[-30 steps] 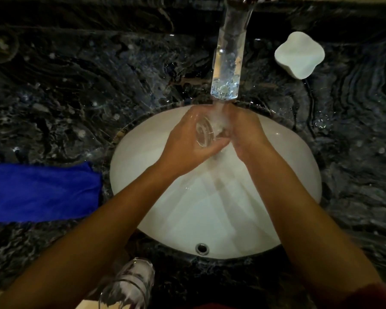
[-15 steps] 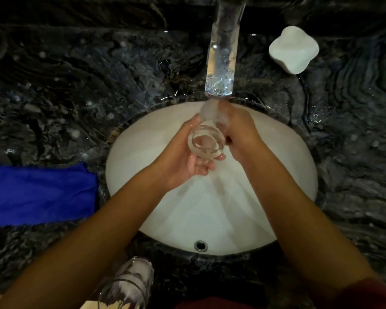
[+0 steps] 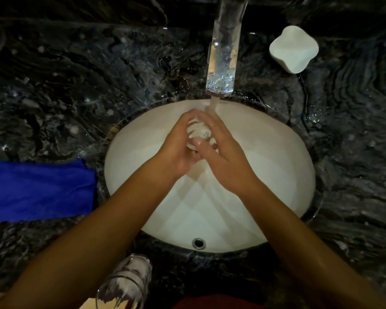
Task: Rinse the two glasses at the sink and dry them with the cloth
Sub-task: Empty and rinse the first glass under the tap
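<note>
Rinsing, we judge: both hands' fingers (image 3: 188,121) wrap the glass (image 3: 198,134) under the tap (image 3: 223,59) (cloth (image 3: 38,190) comes next).

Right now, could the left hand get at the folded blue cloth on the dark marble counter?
Probably not yet: the left hand and right hand both grip the clear glass under the tap. The blue cloth itself lies uncovered, left of the white basin.

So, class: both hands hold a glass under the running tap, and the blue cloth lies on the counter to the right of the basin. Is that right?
Not quite. The head view shows the blue cloth on the counter left of the basin; both hands, left and right, hold the glass under the running tap.
</note>
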`<act>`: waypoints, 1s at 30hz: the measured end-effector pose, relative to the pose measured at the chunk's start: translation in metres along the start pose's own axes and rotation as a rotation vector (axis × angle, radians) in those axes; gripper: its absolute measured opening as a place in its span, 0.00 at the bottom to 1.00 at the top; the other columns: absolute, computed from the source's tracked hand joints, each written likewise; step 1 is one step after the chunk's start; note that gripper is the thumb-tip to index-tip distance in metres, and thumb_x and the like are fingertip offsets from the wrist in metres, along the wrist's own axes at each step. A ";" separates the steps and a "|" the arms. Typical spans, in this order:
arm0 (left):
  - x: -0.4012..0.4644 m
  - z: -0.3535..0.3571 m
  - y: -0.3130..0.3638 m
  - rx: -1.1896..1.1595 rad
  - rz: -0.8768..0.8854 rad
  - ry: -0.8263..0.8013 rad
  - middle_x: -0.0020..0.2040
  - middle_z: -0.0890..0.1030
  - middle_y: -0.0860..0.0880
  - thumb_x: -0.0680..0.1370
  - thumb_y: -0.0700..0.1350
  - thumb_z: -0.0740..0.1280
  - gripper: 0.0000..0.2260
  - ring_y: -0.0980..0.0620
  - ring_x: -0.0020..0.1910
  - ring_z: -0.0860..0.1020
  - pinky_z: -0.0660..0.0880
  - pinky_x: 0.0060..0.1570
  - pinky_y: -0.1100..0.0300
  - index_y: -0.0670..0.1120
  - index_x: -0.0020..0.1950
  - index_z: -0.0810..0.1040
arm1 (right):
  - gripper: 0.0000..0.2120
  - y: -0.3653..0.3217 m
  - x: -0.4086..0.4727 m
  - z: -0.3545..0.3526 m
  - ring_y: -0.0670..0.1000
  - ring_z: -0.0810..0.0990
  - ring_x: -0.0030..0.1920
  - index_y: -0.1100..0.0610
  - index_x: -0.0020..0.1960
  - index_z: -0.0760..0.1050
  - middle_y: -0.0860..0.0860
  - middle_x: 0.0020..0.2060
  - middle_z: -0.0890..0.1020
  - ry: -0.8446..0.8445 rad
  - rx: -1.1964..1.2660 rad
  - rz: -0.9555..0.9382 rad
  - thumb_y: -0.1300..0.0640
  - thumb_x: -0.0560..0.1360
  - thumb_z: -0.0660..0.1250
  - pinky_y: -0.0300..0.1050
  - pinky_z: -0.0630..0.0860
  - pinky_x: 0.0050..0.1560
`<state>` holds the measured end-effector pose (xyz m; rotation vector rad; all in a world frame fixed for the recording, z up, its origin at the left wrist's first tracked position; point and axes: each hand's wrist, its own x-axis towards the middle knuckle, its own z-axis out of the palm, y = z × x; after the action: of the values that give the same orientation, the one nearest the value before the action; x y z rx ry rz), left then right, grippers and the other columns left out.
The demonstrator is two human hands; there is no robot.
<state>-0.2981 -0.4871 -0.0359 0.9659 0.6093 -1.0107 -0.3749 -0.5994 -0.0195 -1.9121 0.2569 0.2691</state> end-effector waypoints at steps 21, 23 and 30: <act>-0.047 -0.009 -0.003 0.990 0.487 -0.009 0.55 0.78 0.52 0.72 0.52 0.78 0.38 0.53 0.54 0.82 0.84 0.51 0.49 0.53 0.78 0.64 | 0.21 0.000 -0.004 -0.035 0.56 0.85 0.46 0.62 0.47 0.82 0.49 0.49 0.86 0.186 0.287 0.085 0.42 0.77 0.69 0.53 0.83 0.46; -0.048 -0.009 -0.001 1.016 0.513 -0.043 0.56 0.80 0.52 0.70 0.52 0.80 0.38 0.55 0.57 0.82 0.82 0.57 0.48 0.53 0.75 0.66 | 0.17 0.002 -0.007 -0.036 0.51 0.85 0.52 0.59 0.43 0.83 0.49 0.56 0.84 0.171 0.277 0.007 0.44 0.74 0.72 0.51 0.83 0.50; -0.049 -0.012 0.024 1.039 0.584 -0.110 0.54 0.85 0.53 0.66 0.55 0.82 0.35 0.54 0.56 0.84 0.81 0.57 0.56 0.55 0.71 0.74 | 0.05 -0.004 -0.014 -0.044 0.52 0.82 0.66 0.57 0.49 0.85 0.58 0.64 0.83 0.069 0.510 -0.089 0.63 0.74 0.75 0.55 0.81 0.61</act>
<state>-0.2975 -0.4513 0.0073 1.8367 -0.3676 -0.8070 -0.3838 -0.6392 0.0033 -1.4246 0.2567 0.0664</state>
